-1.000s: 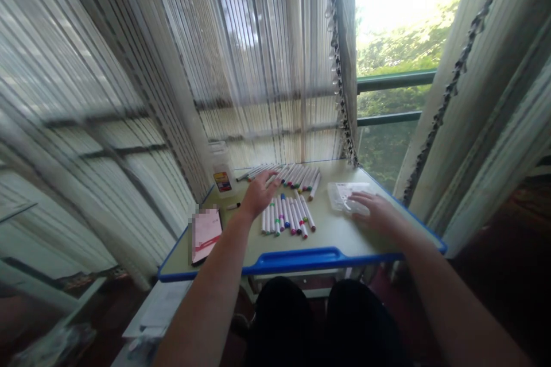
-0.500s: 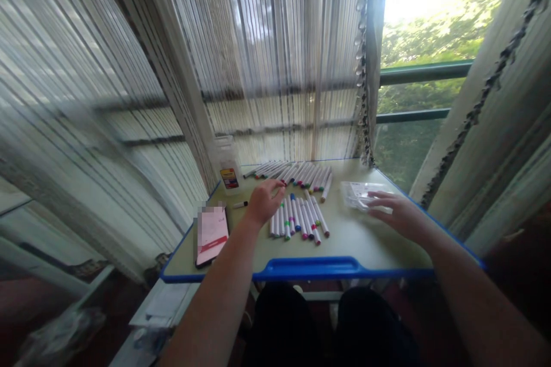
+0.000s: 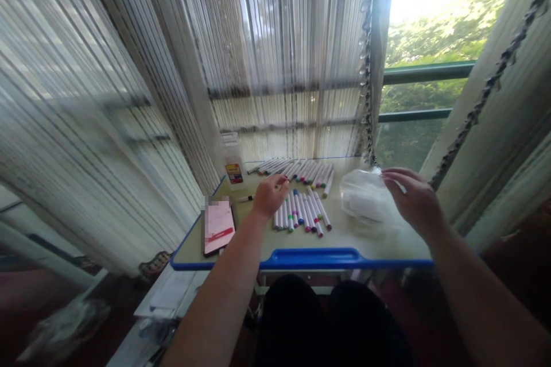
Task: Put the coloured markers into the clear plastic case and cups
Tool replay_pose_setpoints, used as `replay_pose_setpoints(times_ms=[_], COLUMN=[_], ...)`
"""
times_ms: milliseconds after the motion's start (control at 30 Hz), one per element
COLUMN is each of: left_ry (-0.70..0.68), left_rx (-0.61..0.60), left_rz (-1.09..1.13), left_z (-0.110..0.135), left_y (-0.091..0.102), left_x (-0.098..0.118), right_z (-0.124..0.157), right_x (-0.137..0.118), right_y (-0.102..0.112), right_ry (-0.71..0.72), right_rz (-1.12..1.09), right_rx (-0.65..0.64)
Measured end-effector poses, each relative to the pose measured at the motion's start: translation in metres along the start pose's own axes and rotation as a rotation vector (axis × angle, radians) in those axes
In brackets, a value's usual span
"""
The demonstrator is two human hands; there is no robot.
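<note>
Clear plastic may flex, so pinch the case (image 3: 364, 200) lightly: your right hand (image 3: 415, 200), forearm angled inward over the table (image 3: 346, 235), has its grip closed on the case's far right edge, to the right of the markers (image 3: 298, 206). Your left hand (image 3: 269, 196) reaches forward, fingertips nearly together near the far row; whether they hold a marker, I cannot tell.

The blue-edged table (image 3: 348, 235) bears markers (image 3: 298, 206), a phone (image 3: 218, 228) and a clear container (image 3: 233, 167).
</note>
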State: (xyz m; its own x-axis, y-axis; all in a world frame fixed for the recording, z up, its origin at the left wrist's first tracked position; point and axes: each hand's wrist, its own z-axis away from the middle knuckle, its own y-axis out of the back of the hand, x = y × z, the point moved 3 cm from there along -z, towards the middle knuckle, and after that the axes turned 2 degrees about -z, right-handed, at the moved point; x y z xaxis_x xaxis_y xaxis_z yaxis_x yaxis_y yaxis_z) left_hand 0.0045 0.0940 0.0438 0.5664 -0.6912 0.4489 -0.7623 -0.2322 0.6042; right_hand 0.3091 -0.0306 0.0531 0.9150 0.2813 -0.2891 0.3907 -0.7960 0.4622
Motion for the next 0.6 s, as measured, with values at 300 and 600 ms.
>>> replay_pose_setpoints(times_ms=[300,600], left_ry=[0.081,-0.034], left_rx=[-0.133,-0.373], left_rz=[0.474,0.42], left_z=[0.003,0.016], left_y=[0.002,-0.02], left_x=[0.014,0.042], right_z=[-0.026,0.0], right_x=[-0.051,0.031], right_y=[0.062,0.058], right_ry=[-0.119,-0.949], right_rz=[0.122,-0.196], right_rx=[0.125,-0.145])
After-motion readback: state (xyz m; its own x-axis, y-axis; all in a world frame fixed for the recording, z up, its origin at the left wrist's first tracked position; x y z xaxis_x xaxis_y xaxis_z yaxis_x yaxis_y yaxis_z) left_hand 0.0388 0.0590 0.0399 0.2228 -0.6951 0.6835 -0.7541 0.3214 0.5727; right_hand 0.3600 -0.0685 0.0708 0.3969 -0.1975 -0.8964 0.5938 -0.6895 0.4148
